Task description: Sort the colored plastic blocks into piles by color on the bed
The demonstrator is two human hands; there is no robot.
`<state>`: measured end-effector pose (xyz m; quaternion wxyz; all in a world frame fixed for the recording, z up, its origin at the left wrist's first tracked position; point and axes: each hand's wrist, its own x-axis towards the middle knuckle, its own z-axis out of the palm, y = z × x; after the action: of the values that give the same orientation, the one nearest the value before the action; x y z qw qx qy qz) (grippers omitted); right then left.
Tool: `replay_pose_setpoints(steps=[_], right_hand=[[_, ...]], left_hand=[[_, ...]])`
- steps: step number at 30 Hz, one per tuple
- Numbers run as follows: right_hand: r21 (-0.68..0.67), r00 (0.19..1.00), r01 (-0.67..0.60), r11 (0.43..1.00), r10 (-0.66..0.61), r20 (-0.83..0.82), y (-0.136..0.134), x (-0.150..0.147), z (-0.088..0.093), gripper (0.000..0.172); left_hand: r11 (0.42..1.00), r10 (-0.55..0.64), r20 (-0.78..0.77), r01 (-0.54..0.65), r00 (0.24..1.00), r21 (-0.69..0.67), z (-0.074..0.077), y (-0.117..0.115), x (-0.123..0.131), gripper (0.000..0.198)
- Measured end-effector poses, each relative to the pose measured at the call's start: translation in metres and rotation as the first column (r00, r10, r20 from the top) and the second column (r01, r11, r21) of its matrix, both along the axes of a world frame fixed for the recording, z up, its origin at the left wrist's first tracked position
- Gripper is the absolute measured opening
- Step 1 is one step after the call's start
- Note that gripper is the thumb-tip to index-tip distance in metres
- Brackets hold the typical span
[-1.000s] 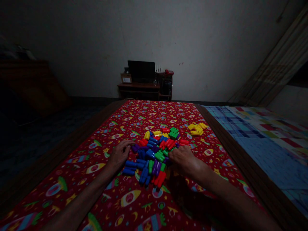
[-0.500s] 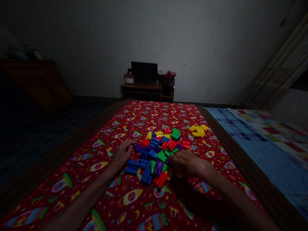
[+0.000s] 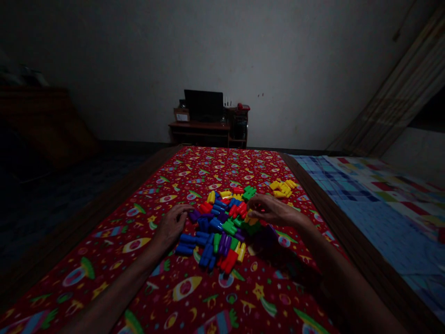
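Plastic toy blocks in several colours lie in a loose pile on a red patterned cloth point(image 3: 186, 287). My right hand point(image 3: 274, 209) is over the pile's right side, its thumb and fingers closed on a yellow toy block point(image 3: 251, 217). Beneath that hand are green blocks, partly covered and in shadow. At the pile's left edge my left hand point(image 3: 172, 225) rests on the cloth with fingers loosely stretched out. Its fingertips reach a purple block point(image 3: 194, 215); whether they touch it is unclear. Blue blocks point(image 3: 185, 244) lie just right of the left wrist.
A separate group of yellow blocks point(image 3: 283, 188) sits beyond the pile on the right. One more yellow block point(image 3: 241, 252) lies at the near edge beside a red block point(image 3: 229, 261). Farther back stands a desk with a monitor point(image 3: 203, 105). A blue checked bedspread point(image 3: 333, 199) spreads to the right.
My right hand has moved up and away from the near right side of the pile, and a yellow block now shows in its fingers. The left hand has stayed by the purple block.
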<state>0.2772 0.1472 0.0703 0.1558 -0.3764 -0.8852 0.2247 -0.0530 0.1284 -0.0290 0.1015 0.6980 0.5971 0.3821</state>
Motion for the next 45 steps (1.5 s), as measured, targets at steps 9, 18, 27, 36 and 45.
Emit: replay_pose_setpoints(steps=[9, 18, 27, 36, 45], right_hand=[[-0.086, 0.694, 0.569, 0.818, -0.534, -0.483, 0.061, 0.056, -0.031, 0.032], [0.137, 0.562, 0.809, 0.571, -0.686, -0.463, 0.062, 0.075, -0.039, 0.033], [0.137, 0.965, 0.255, 0.957, -0.243, -0.096, 0.041, -0.016, -0.029, 0.026], [0.252, 0.889, 0.093, 0.963, -0.194, 0.415, 0.060, -0.039, -0.040, 0.023], [0.325, 0.956, 0.200, 0.924, -0.256, 0.140, 0.060, -0.016, -0.026, 0.027]], left_hand=[[1.000, 0.004, -0.016, -0.005, 1.000, -0.020, 0.002, 0.000, 0.000, 0.037], [1.000, -0.005, 0.015, 0.005, 1.000, -0.003, 0.001, -0.001, 0.000, 0.035], [1.000, -0.016, 0.032, 0.015, 0.999, 0.025, -0.004, 0.002, -0.001, 0.032], [1.000, -0.027, 0.012, 0.027, 1.000, 0.005, -0.001, 0.000, -0.002, 0.036], [1.000, -0.018, 0.027, 0.018, 0.999, 0.013, -0.002, 0.001, -0.002, 0.033]])
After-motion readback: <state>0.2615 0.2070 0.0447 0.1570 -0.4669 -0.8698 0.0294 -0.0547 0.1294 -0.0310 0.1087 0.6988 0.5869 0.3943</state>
